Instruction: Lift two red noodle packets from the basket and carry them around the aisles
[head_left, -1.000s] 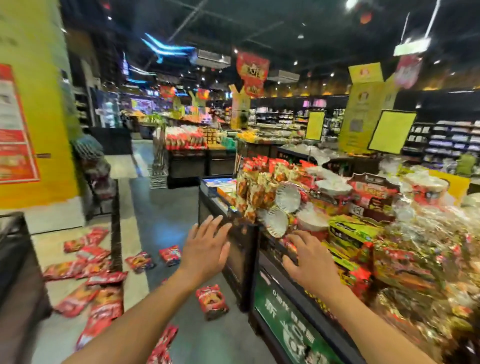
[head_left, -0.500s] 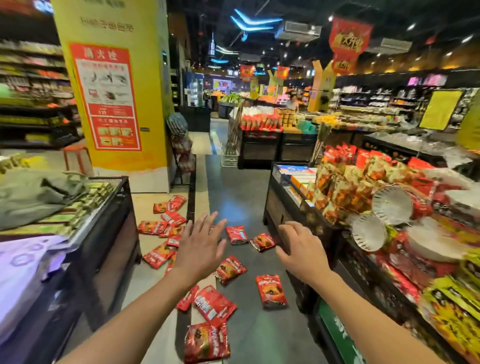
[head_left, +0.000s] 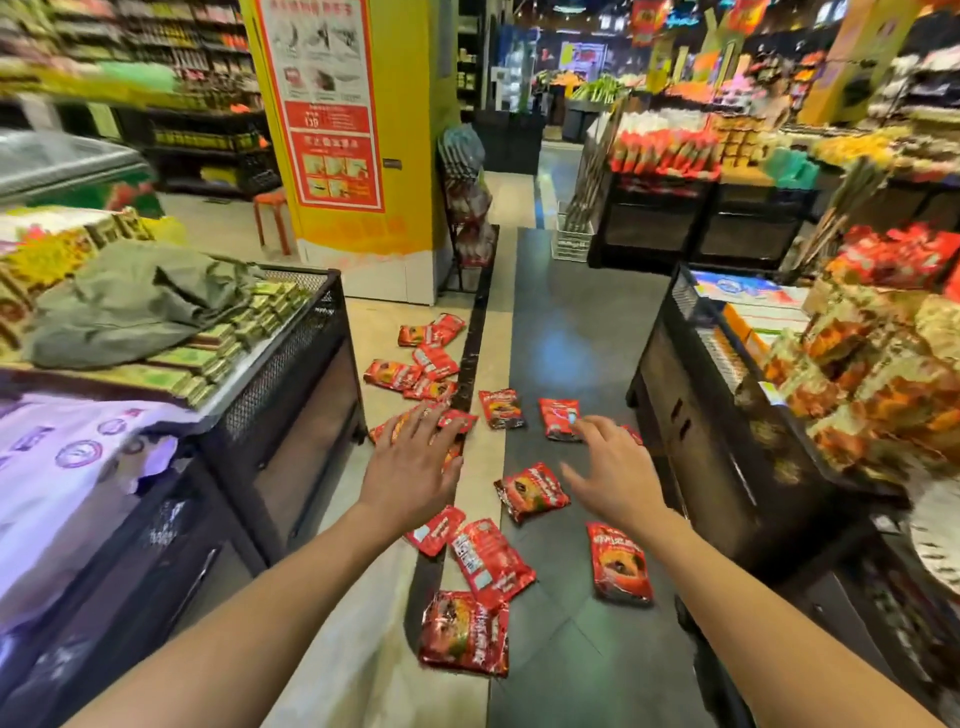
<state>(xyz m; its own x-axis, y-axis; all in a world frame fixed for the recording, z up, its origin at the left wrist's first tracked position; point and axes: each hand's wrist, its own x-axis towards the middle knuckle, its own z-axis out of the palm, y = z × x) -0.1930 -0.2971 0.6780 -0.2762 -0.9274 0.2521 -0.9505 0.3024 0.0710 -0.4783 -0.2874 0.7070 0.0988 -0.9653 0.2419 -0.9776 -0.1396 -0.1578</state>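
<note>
Aisle floor strewn with red snack packets (head_left: 530, 490); both hands held out above them, empty.

Left: a black mesh display stand (head_left: 291, 374) flanks the aisle. Left hand (head_left: 413, 467), fingers spread, holds nothing. Right hand (head_left: 613, 475), fingers loosely spread, holds nothing. Right: a stocked black counter (head_left: 691, 415). Far: a yellow pillar (head_left: 405, 130) with a red poster (head_left: 324, 104); its writing is unreadable.

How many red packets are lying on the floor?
About 14 red packets: five clustered farthest, two mid-aisle, one behind the left hand, one behind the right hand, five nearest. The hands may hide more.
</note>
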